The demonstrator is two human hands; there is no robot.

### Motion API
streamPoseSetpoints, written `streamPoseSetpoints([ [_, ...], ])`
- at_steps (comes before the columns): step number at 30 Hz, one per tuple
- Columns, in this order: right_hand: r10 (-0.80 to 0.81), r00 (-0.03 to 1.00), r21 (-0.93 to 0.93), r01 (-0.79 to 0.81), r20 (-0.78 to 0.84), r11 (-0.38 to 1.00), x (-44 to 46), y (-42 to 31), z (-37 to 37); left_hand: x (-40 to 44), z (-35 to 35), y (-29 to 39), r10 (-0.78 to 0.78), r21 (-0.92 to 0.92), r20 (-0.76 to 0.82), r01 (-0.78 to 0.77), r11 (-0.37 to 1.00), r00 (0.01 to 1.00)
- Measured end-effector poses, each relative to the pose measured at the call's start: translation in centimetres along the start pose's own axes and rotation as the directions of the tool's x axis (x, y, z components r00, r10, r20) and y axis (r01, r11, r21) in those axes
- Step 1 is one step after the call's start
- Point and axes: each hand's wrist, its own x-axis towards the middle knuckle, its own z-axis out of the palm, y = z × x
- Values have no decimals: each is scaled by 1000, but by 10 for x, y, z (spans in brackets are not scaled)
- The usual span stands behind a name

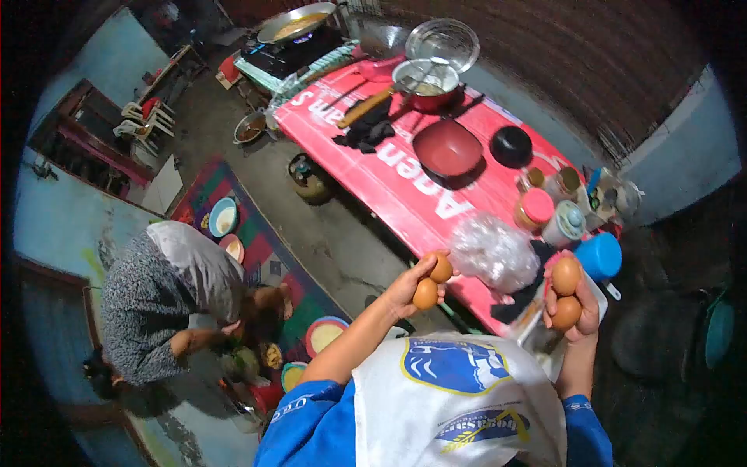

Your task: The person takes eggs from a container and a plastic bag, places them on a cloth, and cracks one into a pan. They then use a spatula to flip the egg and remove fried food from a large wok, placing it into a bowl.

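Note:
Two brown eggs (426, 294) are gripped in my left hand (405, 292), one above the other, just off the near edge of the pink-covered table. My right hand (585, 315) holds two more brown eggs (566, 313) beside the table's right end. Between the hands, a clear plastic bag (496, 253) lies bunched up on the table. A blue plastic cup (598, 256) stands just behind my right hand. Below that hand is a white container (545, 336), partly hidden by the hand and my apron.
The table (373, 179) bears a red bowl (447, 148), a black bowl (511, 146), a strainer (424, 78) and several jars (535, 208). A pan (296, 23) sits on a stove at the far end. At left a person (175, 303) sits on a floor mat among basins.

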Motion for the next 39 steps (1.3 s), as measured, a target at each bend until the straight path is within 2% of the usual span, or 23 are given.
streamPoseSetpoints([
  [2,25,1000,9,-25,11,1000,28,24,32,-21,-25,32,42,39,-46,-40,998,998],
  [6,188,978,3,-189,85,982,94,96,81,-73,-80,105,145,53,-148,-139,989,978],
  [8,352,929,-45,-349,117,936,129,132,100,-97,-100,144,185,79,-190,-173,982,964],
  [9,348,930,-47,-345,116,938,144,150,111,-106,-112,161,230,104,-218,-212,972,948],
  [11,497,857,-113,-486,134,867,171,180,132,-118,-134,194,248,142,-251,-218,966,936],
  [12,495,860,-109,-484,124,868,182,196,139,-119,-148,210,276,164,-302,-236,958,912],
  [14,593,801,-232,-563,86,793,207,222,148,-114,-162,243,312,175,-386,-263,949,868],
  [15,592,802,-222,-564,81,795,222,229,155,-109,-166,263,302,176,-389,-251,952,871],
  [17,640,768,-331,-600,13,728,249,251,158,-91,-192,291,337,243,-435,-252,937,835],
  [19,633,774,-334,-600,-12,727,278,269,160,-71,-204,320,325,233,-426,-244,941,845],
  [22,575,814,-449,-547,-85,707,325,288,165,-35,-221,361,290,324,-422,-157,933,859],
  [25,586,793,-423,-595,-170,683,378,307,167,4,-233,401,245,377,-418,-79,923,875],
  [26,501,854,-423,-508,-139,750,397,327,155,18,-243,412,236,406,-416,-53,912,878],
  [27,501,851,-396,-519,-158,757,408,340,153,26,-251,420,207,405,-424,-20,914,882],
  [29,337,913,-380,-402,-229,833,444,351,157,53,-260,446,154,521,-424,101,847,892],
  [30,361,893,-402,-445,-269,800,457,345,164,65,-265,454,146,536,-414,111,837,899],
  [31,112,959,-599,-251,-260,760,477,389,126,78,-265,462,127,534,-406,123,836,905],
  [33,-71,945,-631,-156,-318,760,499,396,127,100,-267,475,27,570,-430,248,783,903],
  [34,-221,928,-710,-63,-301,702,511,400,128,114,-266,479,24,565,-306,161,809,952],
  [35,-232,919,-707,-66,-318,704,518,399,125,128,-264,484,-21,569,-337,221,792,941],
  [37,-176,866,-831,-364,-469,421,527,376,144,161,-278,487,-86,612,-224,209,763,971],
  [38,-358,800,-825,-276,-481,493,537,403,129,179,-284,487,-86,637,-213,205,743,973],
  [39,-369,783,-817,-288,-501,500,544,418,115,200,-295,488,-102,716,-123,160,679,987],
])
